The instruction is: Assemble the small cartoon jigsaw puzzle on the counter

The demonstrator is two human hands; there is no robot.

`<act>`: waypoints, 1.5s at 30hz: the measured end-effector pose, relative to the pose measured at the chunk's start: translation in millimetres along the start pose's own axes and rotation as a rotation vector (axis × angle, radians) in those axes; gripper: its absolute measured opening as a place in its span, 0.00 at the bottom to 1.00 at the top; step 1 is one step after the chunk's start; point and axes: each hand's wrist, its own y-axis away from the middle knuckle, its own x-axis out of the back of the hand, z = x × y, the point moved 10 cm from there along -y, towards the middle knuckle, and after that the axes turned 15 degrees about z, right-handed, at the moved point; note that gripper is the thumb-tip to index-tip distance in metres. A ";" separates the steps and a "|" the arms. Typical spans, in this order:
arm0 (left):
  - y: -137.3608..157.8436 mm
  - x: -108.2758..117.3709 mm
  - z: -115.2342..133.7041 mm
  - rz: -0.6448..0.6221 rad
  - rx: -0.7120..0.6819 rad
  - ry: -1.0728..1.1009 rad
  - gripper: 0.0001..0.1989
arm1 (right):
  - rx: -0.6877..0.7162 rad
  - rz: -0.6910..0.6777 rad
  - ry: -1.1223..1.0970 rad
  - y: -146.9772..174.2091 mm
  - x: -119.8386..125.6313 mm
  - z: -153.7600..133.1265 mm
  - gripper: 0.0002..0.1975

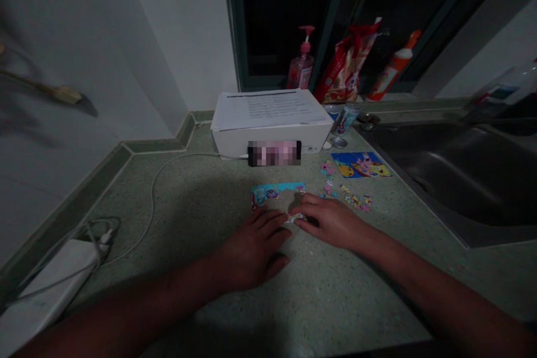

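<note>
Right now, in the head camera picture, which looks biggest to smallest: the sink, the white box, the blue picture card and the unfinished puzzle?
1. Sink
2. White box
3. Blue picture card and unfinished puzzle: too close to rank, because fingers get in the way of the puzzle.

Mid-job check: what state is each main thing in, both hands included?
Puzzle: partly assembled
Loose pieces: scattered
Picture card: flat, picture up
White box: closed, paper on top
Phone: on its side against the white box, screen lit
Cable: plugged into the phone
Pump bottle: upright
Left hand: palm down, by the puzzle
Right hand: fingers at a small colourful bit, grip unclear
</note>
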 end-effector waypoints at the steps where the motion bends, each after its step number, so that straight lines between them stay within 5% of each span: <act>1: -0.2 0.5 0.4 0.002 0.001 0.005 0.22 | 0.000 0.002 0.000 -0.1 0.3 -0.4 0.13; 45: -0.9 3.5 3.7 0.011 -0.037 0.013 0.18 | 0.027 0.055 0.048 0.2 9.9 0.1 0.12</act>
